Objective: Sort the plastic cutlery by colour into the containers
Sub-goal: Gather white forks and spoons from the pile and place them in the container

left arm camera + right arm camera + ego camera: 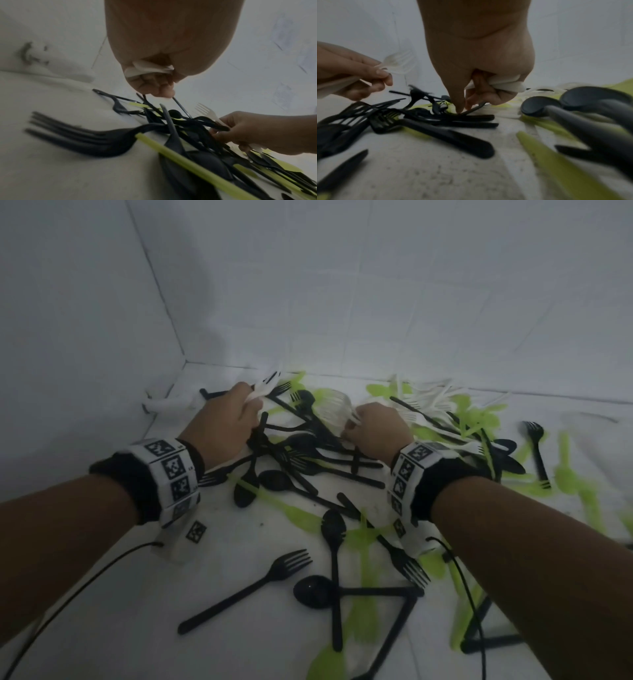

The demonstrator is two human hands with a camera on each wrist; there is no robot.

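Both hands, left hand [224, 416] and right hand [378, 428], clutch thin white plastic forks [265, 386] mid-frame above tangled glossy black and lime cutlery [301, 460].

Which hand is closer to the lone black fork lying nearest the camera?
Left. The left hand is up-left of the black fork; the right hand sits farther, up-right across the pile.
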